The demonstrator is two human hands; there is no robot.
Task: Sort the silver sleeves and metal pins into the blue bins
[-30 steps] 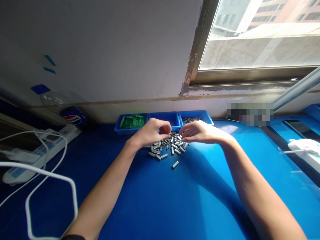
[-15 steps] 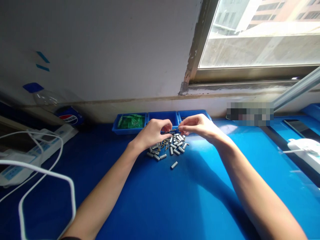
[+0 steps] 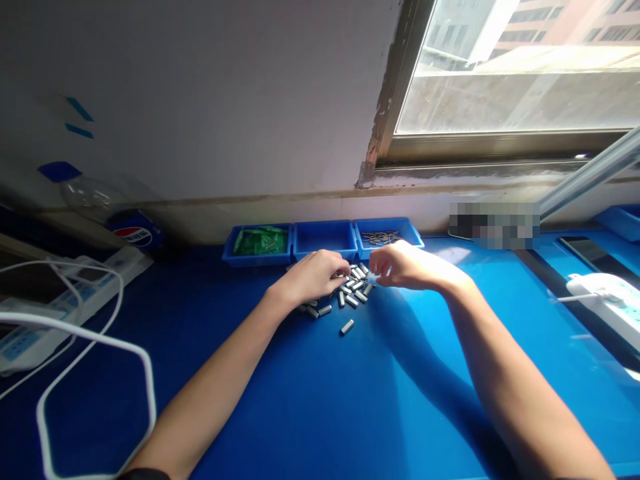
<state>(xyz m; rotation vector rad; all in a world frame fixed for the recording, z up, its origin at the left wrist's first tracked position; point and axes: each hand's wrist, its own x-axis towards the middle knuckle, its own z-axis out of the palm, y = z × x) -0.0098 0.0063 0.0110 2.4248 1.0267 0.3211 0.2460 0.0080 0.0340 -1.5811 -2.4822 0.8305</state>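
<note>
Over a pile of short silver metal cylinders (image 3: pixel 347 327) and thin pins, my left hand (image 3: pixel 315 273) is closed, thumb and forefinger pinched. Its fingertips lie among the parts, and what they pinch is hidden. At the pile's right side my right hand (image 3: pixel 407 267) has its fingers curled in, closed at the end of a thin metal pin (image 3: pixel 364 281) that points toward the left fingertips. Behind the right hand, a blue bin (image 3: pixel 415 240) holds several thin gold-coloured pins (image 3: pixel 379 237). My left hand covers part of the pile.
Left of that bin stand a blue bin (image 3: pixel 325 235) and another blue bin (image 3: pixel 227 252) with green plastic bags (image 3: pixel 263 241). A Pepsi bottle (image 3: pixel 133 230), power strip (image 3: pixel 110 273) and white cable (image 3: pixel 145 373) are at left. At right are a phone (image 3: pixel 590 253) and white plug unit (image 3: pixel 607 300).
Both hands have moved slightly down toward the pile, and the right hand has shifted right, away from the left. The pins in the right bin now show more fully.
</note>
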